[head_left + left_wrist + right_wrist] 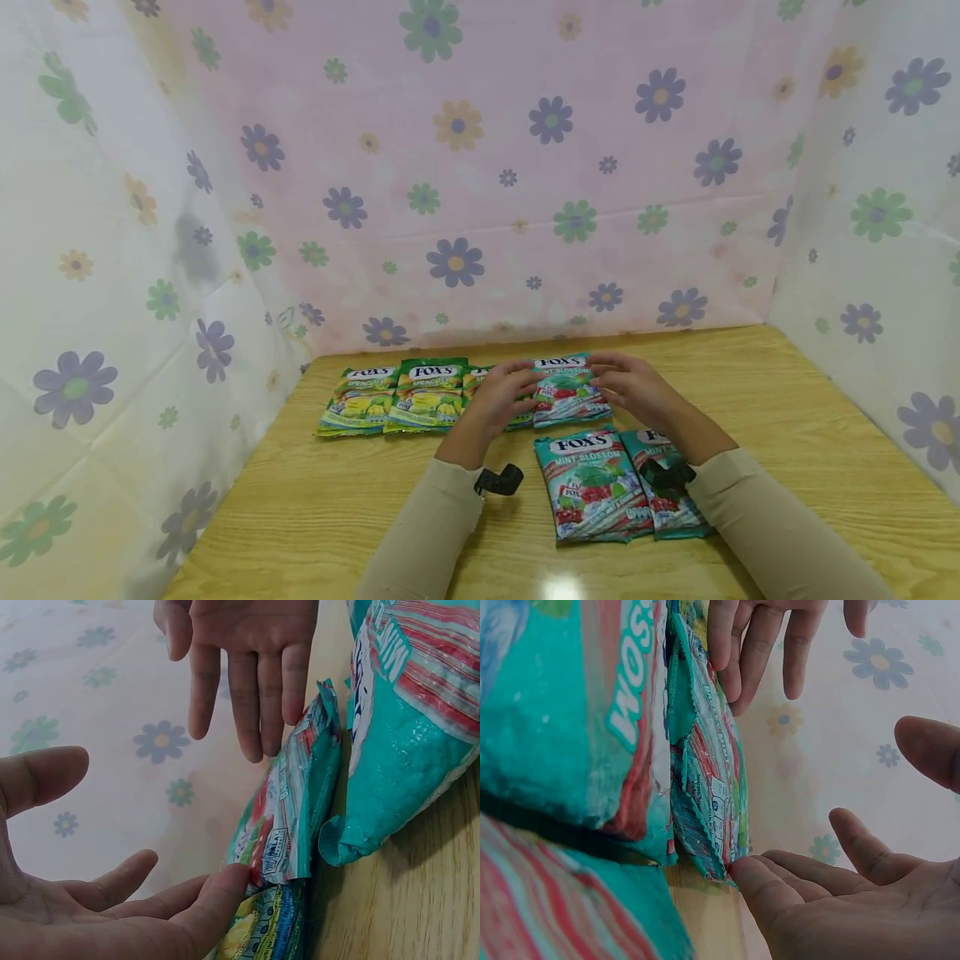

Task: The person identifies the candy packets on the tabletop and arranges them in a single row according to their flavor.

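A teal candy bag (566, 392) marked Mint Blossom lies at the right end of the back row, between both hands. My left hand (501, 400) is at its left side, fingers extended and slightly bent. On the other side is my right hand (637, 392), its fingers reaching to the bag's right edge. In the left wrist view, the left fingertips (229, 881) are right at the bag's edge, where a yellow-green bag (259, 922) adjoins it. The right wrist view has a right fingertip (742, 870) at the teal bag's corner. Neither hand grips it.
Left along the back row lie yellow-green Spring Tea bags (427, 396), one partly hidden behind the left hand. Nearer the person are two more teal bags, one at left (592, 483) and one (678, 521) partly under the right wrist. Flowered cloth (495, 192) surrounds the wooden table (337, 508).
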{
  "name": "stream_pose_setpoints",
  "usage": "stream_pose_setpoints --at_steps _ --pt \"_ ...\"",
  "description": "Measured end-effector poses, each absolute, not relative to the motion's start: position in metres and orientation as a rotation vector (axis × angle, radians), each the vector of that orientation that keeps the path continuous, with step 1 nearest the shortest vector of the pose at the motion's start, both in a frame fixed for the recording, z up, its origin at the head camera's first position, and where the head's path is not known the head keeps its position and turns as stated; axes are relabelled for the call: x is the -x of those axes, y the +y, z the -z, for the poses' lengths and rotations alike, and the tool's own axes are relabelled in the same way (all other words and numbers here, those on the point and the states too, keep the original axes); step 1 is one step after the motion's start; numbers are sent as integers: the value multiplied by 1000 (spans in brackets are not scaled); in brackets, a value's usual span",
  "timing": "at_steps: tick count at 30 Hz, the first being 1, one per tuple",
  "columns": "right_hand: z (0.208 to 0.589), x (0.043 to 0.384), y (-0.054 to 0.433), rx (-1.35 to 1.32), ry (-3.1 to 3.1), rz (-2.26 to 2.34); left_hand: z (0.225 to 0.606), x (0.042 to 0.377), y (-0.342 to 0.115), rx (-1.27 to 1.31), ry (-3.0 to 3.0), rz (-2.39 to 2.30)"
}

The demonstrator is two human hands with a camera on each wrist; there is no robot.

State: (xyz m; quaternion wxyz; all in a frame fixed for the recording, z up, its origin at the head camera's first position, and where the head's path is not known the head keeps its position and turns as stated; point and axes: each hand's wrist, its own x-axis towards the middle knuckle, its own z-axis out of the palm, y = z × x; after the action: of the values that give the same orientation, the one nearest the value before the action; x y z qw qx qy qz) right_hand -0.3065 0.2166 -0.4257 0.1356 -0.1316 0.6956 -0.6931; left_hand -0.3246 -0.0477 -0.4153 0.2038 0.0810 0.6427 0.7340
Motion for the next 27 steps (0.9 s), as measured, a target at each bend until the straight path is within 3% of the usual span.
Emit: stream_pose_setpoints --at_steps 16,27 --pt "423 306 217 359 2028 1990 416 323 -50 -232 1805 -2032" --pt "416 287 226 312 2182 1838 407 309 -60 -257 1996 -1866"
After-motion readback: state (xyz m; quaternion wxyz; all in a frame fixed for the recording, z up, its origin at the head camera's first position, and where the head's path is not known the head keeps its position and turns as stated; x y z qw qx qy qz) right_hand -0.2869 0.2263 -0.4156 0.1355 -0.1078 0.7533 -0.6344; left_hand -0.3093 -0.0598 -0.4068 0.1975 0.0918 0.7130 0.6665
